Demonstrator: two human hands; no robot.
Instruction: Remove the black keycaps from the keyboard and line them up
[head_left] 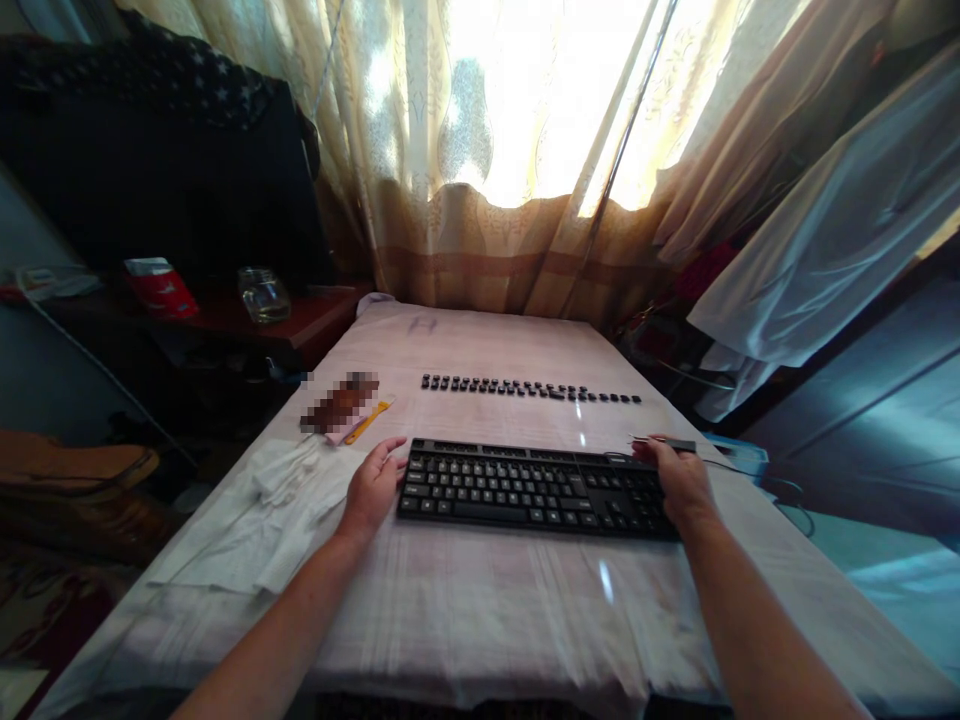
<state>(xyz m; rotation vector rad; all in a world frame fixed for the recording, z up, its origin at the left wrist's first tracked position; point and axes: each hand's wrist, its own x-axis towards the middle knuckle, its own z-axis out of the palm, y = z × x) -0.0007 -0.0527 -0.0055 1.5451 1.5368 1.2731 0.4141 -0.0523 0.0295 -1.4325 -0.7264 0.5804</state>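
A black keyboard (510, 485) lies across the cloth-covered table; its top row looks bare of caps. My left hand (373, 487) rests at the keyboard's left end, fingers apart and touching its edge. Over the number pad side, my right hand (682, 480) is closed on a keycap puller (681, 445), with a dark handle and thin wire prongs pointing left. Part of the number pad is hidden under that hand. Beyond the keyboard, several black keycaps (506, 387) stand in two rows.
A white cloth (262, 515) lies crumpled at the left, near a yellow-handled brush (367, 422) and a blurred-out item (337, 403). On the side desk (322, 318) stand a glass jar (264, 296) and a red packet (160, 288). Clothes (817, 230) hang at the right.
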